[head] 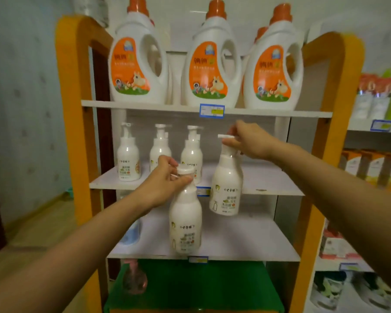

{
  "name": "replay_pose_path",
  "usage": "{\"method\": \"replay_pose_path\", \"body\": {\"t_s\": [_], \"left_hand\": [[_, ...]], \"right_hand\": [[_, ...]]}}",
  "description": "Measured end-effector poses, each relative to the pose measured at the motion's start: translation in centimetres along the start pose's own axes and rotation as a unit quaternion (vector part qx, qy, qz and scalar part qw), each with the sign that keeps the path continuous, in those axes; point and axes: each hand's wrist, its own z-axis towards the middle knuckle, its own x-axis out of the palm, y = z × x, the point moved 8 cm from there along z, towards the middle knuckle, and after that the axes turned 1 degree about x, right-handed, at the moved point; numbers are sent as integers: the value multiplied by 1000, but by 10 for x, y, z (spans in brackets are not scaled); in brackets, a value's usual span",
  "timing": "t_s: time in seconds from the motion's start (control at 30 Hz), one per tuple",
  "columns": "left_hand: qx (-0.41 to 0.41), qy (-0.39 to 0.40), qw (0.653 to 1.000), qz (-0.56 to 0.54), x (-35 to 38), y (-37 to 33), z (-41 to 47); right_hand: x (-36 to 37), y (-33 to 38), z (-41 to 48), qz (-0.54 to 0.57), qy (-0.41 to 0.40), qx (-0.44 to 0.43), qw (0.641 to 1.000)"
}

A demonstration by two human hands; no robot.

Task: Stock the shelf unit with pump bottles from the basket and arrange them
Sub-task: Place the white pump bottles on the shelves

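Along the left and middle of the second shelf three pump bottles already stand in a row. My left hand pinches the pump head of a bottle hanging in front of the shelves; my right hand grips the pump of another, near the second shelf's front edge. Smooth, rigid plastic, probably full and weighty; the neck is the surest hold.
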Motion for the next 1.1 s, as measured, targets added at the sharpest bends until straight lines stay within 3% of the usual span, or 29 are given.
{"method": "replay_pose_path", "body": {"t_s": [0.37, 0.67, 1.1], "left_hand": [[9, -45, 999, -29, -6, -1, 64], [18, -49, 998, -30, 4, 3, 93], [3, -34, 999, -35, 19, -4, 99]], "right_hand": [[13, -35, 65, -3, -80, 54, 995], [27, -40, 79, -26, -158, -16, 987], [60, -76, 80, 9, -97, 26, 995]]}}
